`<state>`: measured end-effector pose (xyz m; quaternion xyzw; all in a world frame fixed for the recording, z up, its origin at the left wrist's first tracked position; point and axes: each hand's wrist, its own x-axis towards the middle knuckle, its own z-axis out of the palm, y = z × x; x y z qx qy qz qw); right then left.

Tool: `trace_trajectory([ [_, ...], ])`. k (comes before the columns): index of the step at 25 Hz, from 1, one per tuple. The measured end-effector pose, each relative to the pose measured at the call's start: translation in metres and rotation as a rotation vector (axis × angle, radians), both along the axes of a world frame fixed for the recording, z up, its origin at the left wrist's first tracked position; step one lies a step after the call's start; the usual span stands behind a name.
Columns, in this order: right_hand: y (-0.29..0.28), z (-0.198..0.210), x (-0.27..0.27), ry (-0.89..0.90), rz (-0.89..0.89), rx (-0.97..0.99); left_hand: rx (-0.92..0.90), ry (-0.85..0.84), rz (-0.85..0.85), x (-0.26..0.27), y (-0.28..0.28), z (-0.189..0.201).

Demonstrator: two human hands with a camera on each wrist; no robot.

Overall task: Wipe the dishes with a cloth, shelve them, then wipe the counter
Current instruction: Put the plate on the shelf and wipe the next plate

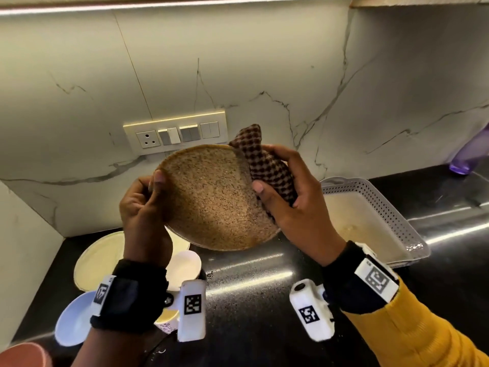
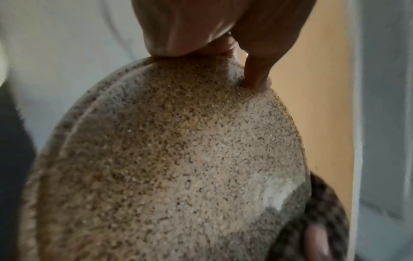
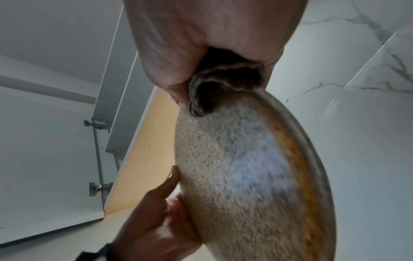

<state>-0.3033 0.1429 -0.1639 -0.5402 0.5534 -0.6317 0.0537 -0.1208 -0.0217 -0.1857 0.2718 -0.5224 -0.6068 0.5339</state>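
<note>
A speckled brown plate (image 1: pixel 211 197) is held tilted above the black counter (image 1: pixel 251 282), its face toward me. My left hand (image 1: pixel 148 205) grips its left rim, thumb on the face. My right hand (image 1: pixel 288 205) clutches a brown checked cloth (image 1: pixel 262 162) against the plate's right rim. In the left wrist view the plate (image 2: pixel 178 167) fills the frame, the cloth (image 2: pixel 312 220) at the lower right. The right wrist view shows the cloth (image 3: pixel 223 83) bunched under my palm on the plate (image 3: pixel 245 176), with my left hand (image 3: pixel 154 217) at the opposite rim.
A cream plate (image 1: pixel 100 258), a white bowl (image 1: pixel 182 268), a pale blue bowl (image 1: pixel 74 319) and a mug (image 1: pixel 166 321) sit on the counter at the lower left. A perforated grey basket (image 1: pixel 391 207) stands at the right, a purple bottle (image 1: pixel 468 152) behind it. A switch panel (image 1: pixel 174 133) is on the marble wall.
</note>
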Motion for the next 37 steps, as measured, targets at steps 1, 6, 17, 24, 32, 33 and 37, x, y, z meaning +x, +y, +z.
trace_trajectory([
  [1, 0.0, -0.001, 0.004, 0.003, -0.012, -0.013, 0.107, 0.024, -0.048, 0.0, -0.002, -0.005],
  [6, -0.004, -0.016, 0.006, -0.058, -0.111, 0.038, 0.584, 0.16, -0.24, -0.004, 0.02, -0.019],
  [17, -0.007, -0.014, -0.011, 0.56, 0.001, 0.179, -0.509, -0.578, -0.435, 0.005, 0.011, -0.009],
  [24, -0.001, 0.002, -0.014, 0.218, 0.01, 0.07, -0.172, -0.121, -0.239, 0.022, 0.006, -0.001],
  [32, 0.004, 0.002, -0.022, 0.114, 0.007, 0.121, -0.235, -0.21, -0.307, 0.029, -0.006, 0.001],
  [33, 0.004, 0.002, -0.024, 0.213, 0.002, 0.138, -0.306, -0.298, -0.327, 0.028, -0.006, 0.003],
  [37, -0.001, 0.004, -0.019, 0.516, 0.013, 0.155, -0.411, -0.478, -0.497, 0.006, 0.009, 0.011],
])
